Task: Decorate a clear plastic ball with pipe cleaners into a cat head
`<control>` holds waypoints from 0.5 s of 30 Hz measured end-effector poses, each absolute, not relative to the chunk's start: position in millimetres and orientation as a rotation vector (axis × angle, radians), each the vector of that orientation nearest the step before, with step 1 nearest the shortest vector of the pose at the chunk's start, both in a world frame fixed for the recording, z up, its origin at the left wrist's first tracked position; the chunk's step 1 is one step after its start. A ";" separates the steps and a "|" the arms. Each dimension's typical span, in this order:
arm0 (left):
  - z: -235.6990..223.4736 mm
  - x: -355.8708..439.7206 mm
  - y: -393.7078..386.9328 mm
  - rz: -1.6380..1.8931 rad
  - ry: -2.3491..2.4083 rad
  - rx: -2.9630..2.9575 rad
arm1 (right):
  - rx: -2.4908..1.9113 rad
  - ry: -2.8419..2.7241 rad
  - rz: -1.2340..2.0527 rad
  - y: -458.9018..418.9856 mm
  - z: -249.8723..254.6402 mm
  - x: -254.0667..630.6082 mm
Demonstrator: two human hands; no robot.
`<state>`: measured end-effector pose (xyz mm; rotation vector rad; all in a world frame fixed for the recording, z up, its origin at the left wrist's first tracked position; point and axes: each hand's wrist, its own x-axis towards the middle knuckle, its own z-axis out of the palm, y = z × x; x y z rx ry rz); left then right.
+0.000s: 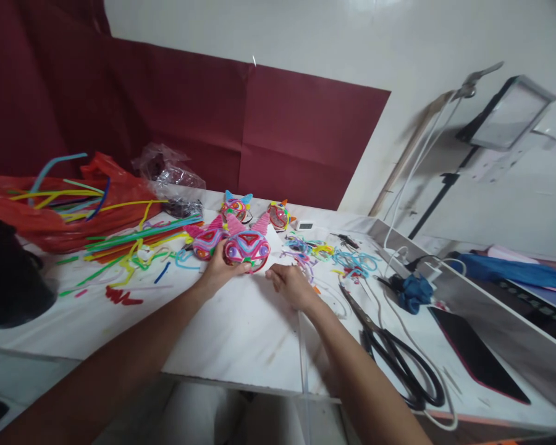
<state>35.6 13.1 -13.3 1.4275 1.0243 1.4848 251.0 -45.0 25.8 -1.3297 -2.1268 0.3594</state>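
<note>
My left hand (219,270) is closed around the lower left edge of a colourful pipe-cleaner mask (247,246) with pink pointed ears, thumb on its front. Just right of the mask, my right hand (291,284) is closed with fingers curled, apart from it; whatever it pinches, if anything, is too small to make out. A pale thin strip (303,352) runs below the right wrist over the table's front edge. Directly behind the held mask is a second pink-eared mask (207,242), partly covered. Two smaller eared masks (235,208) (280,215) stand farther back.
Loose pipe cleaners (134,242) and a red plastic bag (88,213) lie left, near a black object (13,278). To the right are pipe-cleaner scraps (356,262), big black-handled scissors (393,352), white cables (414,346) and a dark phone-like slab (479,355).
</note>
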 end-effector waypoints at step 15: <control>-29.6 41.5 18.5 1.555 1.002 1.525 | -1.264 -2.021 -0.131 -66.3 39.7 214.5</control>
